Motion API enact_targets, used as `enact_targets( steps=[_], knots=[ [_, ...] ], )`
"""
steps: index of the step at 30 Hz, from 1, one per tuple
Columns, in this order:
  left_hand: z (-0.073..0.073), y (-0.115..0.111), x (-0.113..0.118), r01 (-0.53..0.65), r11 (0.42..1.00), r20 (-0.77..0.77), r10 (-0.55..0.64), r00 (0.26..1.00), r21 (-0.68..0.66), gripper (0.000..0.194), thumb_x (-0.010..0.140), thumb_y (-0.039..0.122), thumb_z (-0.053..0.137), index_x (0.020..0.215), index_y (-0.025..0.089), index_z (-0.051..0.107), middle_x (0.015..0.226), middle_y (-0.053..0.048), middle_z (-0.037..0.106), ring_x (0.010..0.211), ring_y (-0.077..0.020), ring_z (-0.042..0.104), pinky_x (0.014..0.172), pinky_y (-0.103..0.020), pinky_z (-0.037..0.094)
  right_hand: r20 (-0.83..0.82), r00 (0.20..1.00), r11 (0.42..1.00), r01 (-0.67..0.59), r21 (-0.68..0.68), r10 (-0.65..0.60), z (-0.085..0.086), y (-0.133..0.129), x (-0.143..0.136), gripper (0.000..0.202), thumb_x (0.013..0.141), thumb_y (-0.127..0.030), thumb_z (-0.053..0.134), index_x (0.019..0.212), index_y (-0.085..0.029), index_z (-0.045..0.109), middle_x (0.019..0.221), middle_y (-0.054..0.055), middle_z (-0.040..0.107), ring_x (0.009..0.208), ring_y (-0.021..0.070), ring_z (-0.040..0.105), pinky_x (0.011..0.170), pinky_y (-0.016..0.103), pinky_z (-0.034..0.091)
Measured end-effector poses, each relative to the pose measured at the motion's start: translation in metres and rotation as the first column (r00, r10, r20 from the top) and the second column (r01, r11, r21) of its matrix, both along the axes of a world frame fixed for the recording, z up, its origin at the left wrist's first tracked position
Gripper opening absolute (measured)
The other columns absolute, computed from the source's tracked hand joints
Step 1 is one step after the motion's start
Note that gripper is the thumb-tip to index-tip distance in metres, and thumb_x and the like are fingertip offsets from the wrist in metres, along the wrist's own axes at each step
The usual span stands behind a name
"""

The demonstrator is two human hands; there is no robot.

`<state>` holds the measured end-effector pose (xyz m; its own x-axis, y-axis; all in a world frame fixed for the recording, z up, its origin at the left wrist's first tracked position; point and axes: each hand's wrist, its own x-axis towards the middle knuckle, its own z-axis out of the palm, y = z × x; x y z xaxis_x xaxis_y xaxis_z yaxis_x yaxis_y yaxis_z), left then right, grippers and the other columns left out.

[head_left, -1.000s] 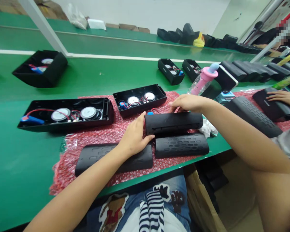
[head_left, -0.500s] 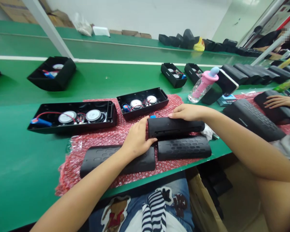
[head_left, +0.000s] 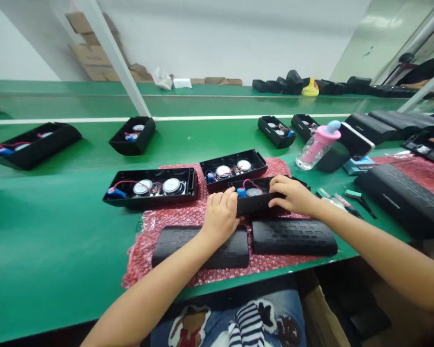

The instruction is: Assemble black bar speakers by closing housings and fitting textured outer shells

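Between my hands sits an open black speaker housing [head_left: 253, 204], its inside facing up with a blue battery, a red wire and a round speaker back showing. My left hand [head_left: 220, 214] grips its left end, fingers closed over the rim. My right hand [head_left: 291, 195] pinches its near wall toward the right. Two textured black covers lie in front: the left cover [head_left: 227, 248] is partly under my left forearm, the right cover [head_left: 294, 237] below my right hand. Behind are an open housing [head_left: 233, 169] with two speakers and, to the left, another open housing [head_left: 150, 189].
Red bubble wrap [head_left: 148, 241] lies under the parts on the green bench [head_left: 58, 241]. At the right stand a pink-lidded bottle [head_left: 318, 144], small tools [head_left: 359, 200] and a large black speaker [head_left: 401, 200]. More open housings [head_left: 133, 136] sit farther back. Another person's hand shows at the right edge.
The housing in my hands has turned from its outer side to its open side, showing the battery and speaker. My right hand has moved onto its near wall. The view has shifted left and up.
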<state>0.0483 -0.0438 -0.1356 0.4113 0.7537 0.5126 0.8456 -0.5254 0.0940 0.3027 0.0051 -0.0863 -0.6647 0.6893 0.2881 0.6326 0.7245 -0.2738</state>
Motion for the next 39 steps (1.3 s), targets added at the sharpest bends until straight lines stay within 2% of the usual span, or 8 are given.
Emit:
enact_targets(
  steps=[7, 13, 16, 20, 24, 28, 33, 39],
  knots=[
    [0.047, 0.007, -0.01, 0.133, 0.96, -0.172, -0.178, 0.969, -0.247, 0.069, 0.074, 0.051, 0.077, 0.128, 0.016, 0.052, 0.135, -0.015, 0.055, 0.123, -0.0329, 0.05, 0.111, -0.056, 0.032, 0.249, 0.968, 0.967, -0.022, 0.252, -0.043, -0.022, 0.008, 0.031, 0.014, 0.088, -0.031, 0.064, 0.09, -0.018, 0.068, 0.099, 0.01, 0.064, 0.076, 0.019, 0.06, 0.071, 0.031, 0.047],
    [0.1, 0.097, -0.019, -0.119, 0.874, -0.35, -0.061, 0.935, -0.471, 0.109, 0.068, 0.055, 0.078, 0.154, 0.023, 0.018, 0.156, -0.025, 0.022, 0.145, -0.0422, 0.018, 0.112, -0.065, 0.022, 0.274, 0.951, 0.971, 0.076, 0.229, -0.14, -0.018, 0.02, 0.051, 0.01, 0.086, -0.024, 0.063, 0.089, -0.018, 0.07, 0.094, 0.011, 0.066, 0.085, 0.0226, 0.06, 0.077, 0.034, 0.047],
    [0.096, 0.136, 0.002, -0.206, 0.817, -0.447, -0.07, 0.892, -0.539, 0.122, 0.059, 0.053, 0.083, 0.155, 0.03, 0.012, 0.155, -0.024, 0.026, 0.144, -0.0455, 0.018, 0.108, -0.07, 0.02, 0.283, 0.94, 0.973, 0.144, 0.182, -0.193, -0.014, 0.011, 0.046, 0.012, 0.079, -0.015, 0.065, 0.088, -0.018, 0.072, 0.095, 0.011, 0.066, 0.09, 0.0249, 0.06, 0.08, 0.036, 0.048],
    [0.084, 0.156, 0.027, -0.236, 0.801, -0.472, -0.065, 0.879, -0.55, 0.131, 0.047, 0.044, 0.089, 0.154, 0.036, 0.013, 0.142, -0.022, 0.045, 0.125, -0.0446, 0.049, 0.099, -0.062, 0.04, 0.236, 0.913, 0.942, 0.305, 0.141, -0.331, -0.021, -0.024, 0.015, 0.044, 0.074, -0.019, 0.068, 0.117, -0.016, 0.066, 0.119, 0.02, 0.057, 0.108, 0.0347, 0.057, 0.088, 0.046, 0.048],
    [0.082, 0.159, 0.036, -0.335, 0.78, -0.438, 0.088, 0.895, -0.528, 0.136, 0.051, 0.056, 0.083, 0.154, 0.033, -0.002, 0.138, -0.023, 0.049, 0.117, -0.0414, 0.057, 0.088, -0.049, 0.051, 0.009, 0.79, 0.785, 0.611, -0.105, -0.614, -0.043, -0.051, -0.041, 0.09, 0.071, -0.053, 0.075, 0.142, -0.01, 0.042, 0.151, 0.03, 0.019, 0.141, 0.0521, 0.018, 0.1, 0.063, 0.037],
    [0.086, 0.163, 0.046, -0.461, 0.704, -0.423, 0.247, 0.872, -0.54, 0.117, 0.071, 0.071, 0.059, 0.155, 0.022, -0.005, 0.133, -0.023, 0.056, 0.121, -0.0389, 0.055, 0.093, -0.048, 0.049, -0.186, 0.791, 0.811, 0.55, -0.199, -0.582, -0.06, -0.044, -0.065, 0.068, 0.073, -0.034, 0.075, 0.129, -0.006, 0.049, 0.141, 0.03, 0.037, 0.137, 0.0471, 0.027, 0.105, 0.064, 0.033],
    [0.096, 0.154, 0.058, -0.536, 0.668, -0.429, 0.34, 0.837, -0.516, 0.126, 0.062, 0.07, 0.069, 0.155, 0.026, -0.003, 0.139, -0.023, 0.051, 0.125, -0.0414, 0.051, 0.093, -0.053, 0.048, -0.23, 0.868, 0.895, 0.402, -0.193, -0.44, -0.056, -0.017, -0.012, 0.057, 0.062, -0.022, 0.08, 0.114, -0.016, 0.06, 0.137, 0.018, 0.047, 0.131, 0.0338, 0.042, 0.112, 0.052, 0.032],
    [0.099, 0.129, 0.069, -0.539, 0.662, -0.353, 0.408, 0.842, -0.521, 0.125, 0.063, 0.068, 0.07, 0.155, 0.029, -0.006, 0.135, -0.023, 0.053, 0.121, -0.0411, 0.053, 0.087, -0.054, 0.05, -0.171, 0.877, 0.881, 0.405, -0.243, -0.45, -0.041, 0.011, 0.064, 0.052, 0.047, -0.023, 0.089, 0.094, -0.013, 0.069, 0.155, 0.018, 0.018, 0.142, 0.0449, 0.022, 0.116, 0.057, 0.023]
  ],
)
